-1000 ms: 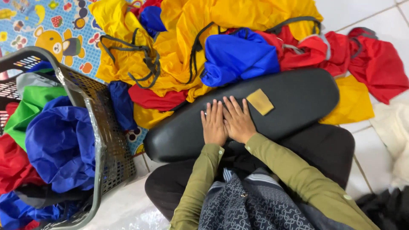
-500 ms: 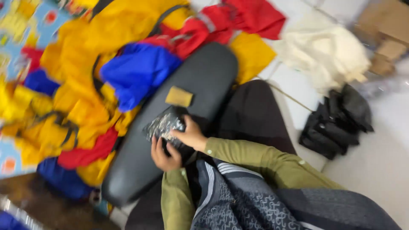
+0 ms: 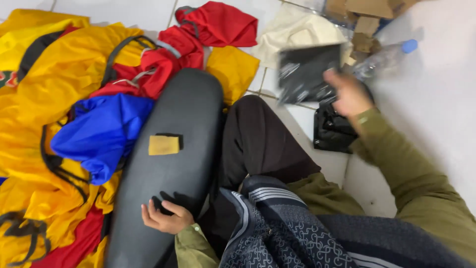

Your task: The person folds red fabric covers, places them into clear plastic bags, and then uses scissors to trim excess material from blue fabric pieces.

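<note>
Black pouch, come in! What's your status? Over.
Right hand lifts black pouch, blurred. Left hand rests on black cushion. Pouch stack below.

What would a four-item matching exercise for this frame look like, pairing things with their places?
Things:
1. left hand
2. right hand
3. yellow patch
4. plastic bottle

Places:
A. lying on the white floor at the upper right, with a blue cap
B. on top of the long black cushion, near its middle
C. resting on the near end of the black cushion
D. raised, holding a flat black packet above a pile of black packets

Pairs: 1-C, 2-D, 3-B, 4-A
</note>
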